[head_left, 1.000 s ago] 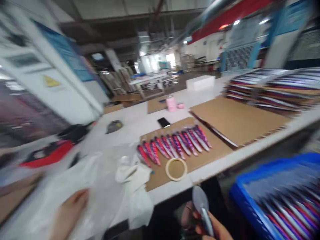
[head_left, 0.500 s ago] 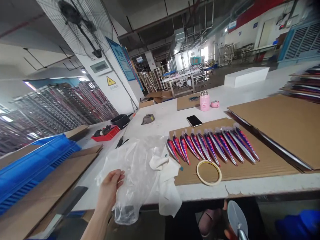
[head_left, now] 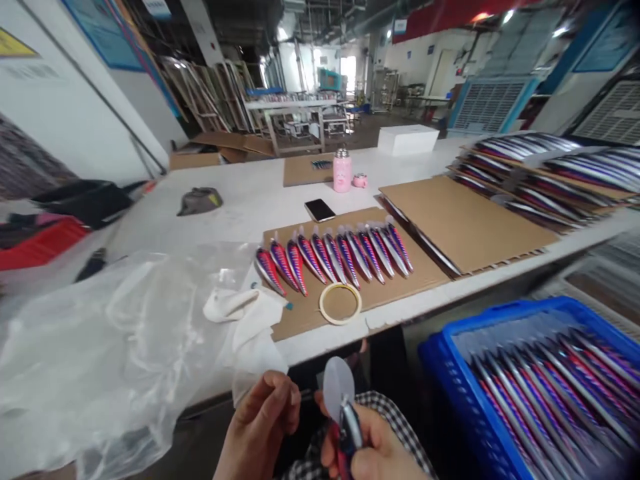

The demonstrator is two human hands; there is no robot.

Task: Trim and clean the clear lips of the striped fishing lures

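My right hand (head_left: 373, 447) is closed around a fishing lure (head_left: 345, 417) with a clear round lip that points up, low in the view in front of the table edge. My left hand (head_left: 260, 427) sits just left of it, fingers curled in a pinch beside the lip; what it pinches is too small to make out. A row of several red, purple and silver lures (head_left: 335, 252) lies on a cardboard sheet (head_left: 425, 277) on the white table (head_left: 250, 200). A tape ring (head_left: 340, 303) lies on the sheet's near edge.
A clear plastic bag (head_left: 100, 347) and white cloth (head_left: 250, 320) lie at left. A blue crate (head_left: 440, 360) of lures stands at lower right. Farther back are a phone (head_left: 320, 210), a pink bottle (head_left: 342, 171), bare cardboard (head_left: 465, 223) and stacked lure trays (head_left: 550, 167).
My left hand let go of the plastic bag and came in beside the lure in my right hand. The view swung right and down, bringing the blue crate back in.
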